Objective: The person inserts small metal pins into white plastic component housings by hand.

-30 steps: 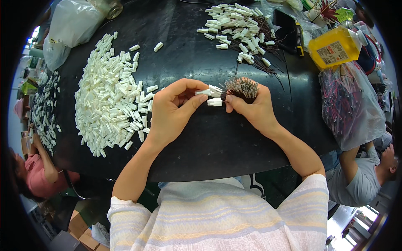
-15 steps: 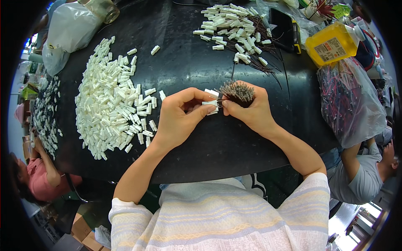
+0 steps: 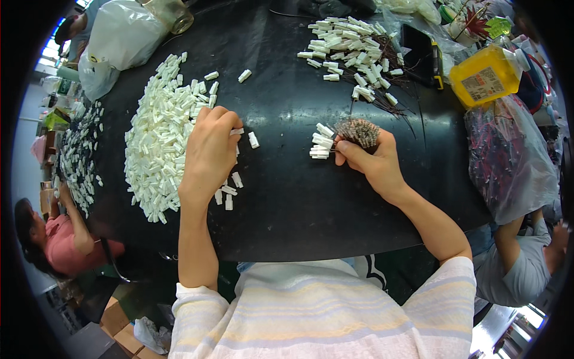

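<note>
1. Right hand (image 3: 373,161) is clamped round a bundle of thin dark wires (image 3: 357,130), a few already wearing white plastic caps (image 3: 321,145) that stick out toward 9 o'clock.
2. Left hand (image 3: 209,149) is over at the big heap of loose white caps (image 3: 158,143), fingers curled and pinching one cap (image 3: 237,131) at the heap's 3 o'clock edge.
3. Finished capped wires (image 3: 353,45) sit at 12 o'clock on the black table (image 3: 287,203), yellow bottle (image 3: 487,75) at 2 o'clock.
4. My take: grab just one cap, open end facing the bundle (saves fumbling), and keep the wire tips fanned so a bare one is easy to hit.
5. Push it on straight, I reckon; an angled push probably bends the wire.
</note>
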`<state>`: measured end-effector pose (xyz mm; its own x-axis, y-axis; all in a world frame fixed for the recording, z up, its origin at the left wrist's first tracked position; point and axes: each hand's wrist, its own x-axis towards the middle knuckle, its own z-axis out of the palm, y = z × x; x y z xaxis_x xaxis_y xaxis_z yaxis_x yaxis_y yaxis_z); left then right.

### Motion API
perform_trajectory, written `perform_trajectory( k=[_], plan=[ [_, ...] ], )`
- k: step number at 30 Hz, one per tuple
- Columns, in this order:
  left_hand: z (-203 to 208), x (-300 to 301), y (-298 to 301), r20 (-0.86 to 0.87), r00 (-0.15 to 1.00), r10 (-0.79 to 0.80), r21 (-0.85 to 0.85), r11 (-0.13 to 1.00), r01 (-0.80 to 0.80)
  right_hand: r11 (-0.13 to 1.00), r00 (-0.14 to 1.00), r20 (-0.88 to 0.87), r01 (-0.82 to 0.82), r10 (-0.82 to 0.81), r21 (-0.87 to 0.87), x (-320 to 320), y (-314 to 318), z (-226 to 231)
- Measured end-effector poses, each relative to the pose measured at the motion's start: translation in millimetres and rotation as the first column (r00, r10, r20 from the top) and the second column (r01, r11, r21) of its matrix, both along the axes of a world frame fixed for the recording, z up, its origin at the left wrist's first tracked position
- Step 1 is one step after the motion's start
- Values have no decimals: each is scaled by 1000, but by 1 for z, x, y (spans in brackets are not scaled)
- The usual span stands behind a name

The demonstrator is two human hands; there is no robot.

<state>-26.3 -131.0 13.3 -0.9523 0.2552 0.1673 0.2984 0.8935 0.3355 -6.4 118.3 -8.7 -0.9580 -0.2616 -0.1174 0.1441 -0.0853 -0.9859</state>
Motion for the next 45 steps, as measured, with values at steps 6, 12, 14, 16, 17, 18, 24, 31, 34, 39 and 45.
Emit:
perform_trajectory(
  k=[6, 12, 14, 16, 17, 18, 24, 31, 34, 39, 45],
  plan=[
    [-2, -2, 8, -28, 999, 37, 47, 998, -36, 999, 998, 44, -34, 33, 41, 0, 0, 4],
    [4, 9, 43, 413, 877, -246, 880, 355, -315, 994, 999, 5, -42, 42, 100, 1, 0, 2],
    [-3, 9, 46, 431, 843, -322, 896, 264, -357, 996, 997, -60, -47, 52, 80, 2, 0, -3],
    [-11, 10, 52, 430, 820, -379, 902, 140, -408, 995, 996, -66, -56, 61, 78, 2, -1, -4],
    [-12, 11, 53, 435, 817, -379, 899, 142, -413, 995, 994, -77, -65, 71, 76, 3, -2, -4],
    [-13, 11, 54, 439, 814, -380, 897, 139, -419, 995, 995, -73, -61, 67, 76, 2, -2, -3],
    [-16, 12, 55, 465, 809, -360, 885, 172, -432, 993, 988, -136, -61, 75, 103, 0, 1, -7],
    [-15, 12, 55, 470, 819, -329, 882, 190, -431, 989, 987, -157, -17, 40, 145, 1, 0, -7],
    [-16, 16, 59, 460, 827, -323, 883, 259, -390, 987, 974, -223, -9, 45, 161, 0, 1, -10],
    [-21, 18, 61, 475, 828, -296, 875, 257, -410, 991, 947, -320, 38, 6, 132, 0, -2, -14],
    [-20, 20, 65, 408, 862, -300, 913, 153, -379, 994, 949, -317, 30, 5, 104, 0, -4, -11]
  ],
)
